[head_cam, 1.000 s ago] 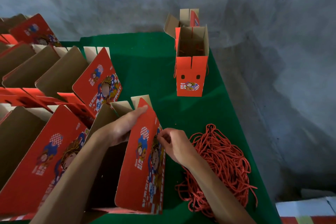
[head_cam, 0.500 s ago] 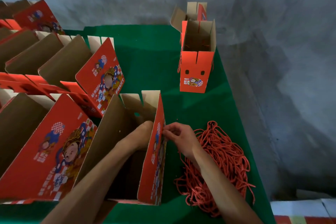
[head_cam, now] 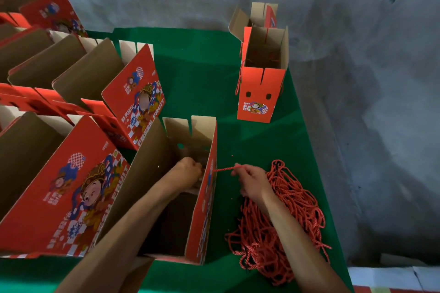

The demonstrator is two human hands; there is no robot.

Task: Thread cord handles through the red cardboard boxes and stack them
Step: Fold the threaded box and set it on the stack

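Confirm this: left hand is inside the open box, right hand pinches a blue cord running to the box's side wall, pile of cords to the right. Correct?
Not quite. The head view shows the cord pinched by the right hand is red, not blue. The rest holds: left hand inside the open box, pile of cords to the right.

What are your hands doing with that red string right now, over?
Left hand inside the box, fingers curled at its wall. Right hand pinching a cord running taut into the box's side. Cord pile under right wrist; nothing blocking.
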